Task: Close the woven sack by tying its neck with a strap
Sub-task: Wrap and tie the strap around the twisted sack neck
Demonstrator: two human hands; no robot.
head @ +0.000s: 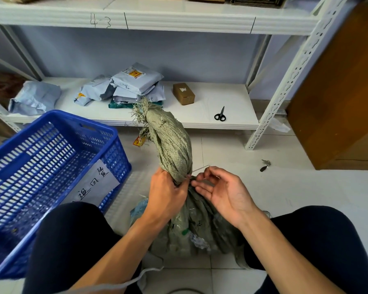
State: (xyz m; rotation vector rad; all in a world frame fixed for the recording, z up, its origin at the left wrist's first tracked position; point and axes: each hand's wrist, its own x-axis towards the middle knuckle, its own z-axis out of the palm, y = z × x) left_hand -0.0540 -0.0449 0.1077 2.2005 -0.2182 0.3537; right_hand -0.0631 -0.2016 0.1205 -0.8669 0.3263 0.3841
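The woven sack (172, 145) stands on the tiled floor between my knees, its neck bunched into a thick twist that leans away from me toward the low shelf (225, 96). My left hand (168, 194) is wrapped round that neck right at the narrowest point. My right hand (223, 192) pinches the thin pale strap (200, 168) between thumb and forefinger just beside it, with the other fingers loose. The risk, as I judge it, lies in the cinching. If my left grip eases before the strap is tight, the stiff weave could spring back and the gather spread, leaving me a fatter, sloppier neck to tie. The strap looks narrow and smooth, so it could slip out of my pinch, or ride up toward the frayed top instead of biting in. A hard sideways pull might also tip the sack over. I can't see how the strap runs round the neck, because my left hand covers that side. Whether it is looped, threaded or knotted is too fine to make out. The sack's base is hidden behind my forearms and legs, and its contents show only as vague shapes through the weave.
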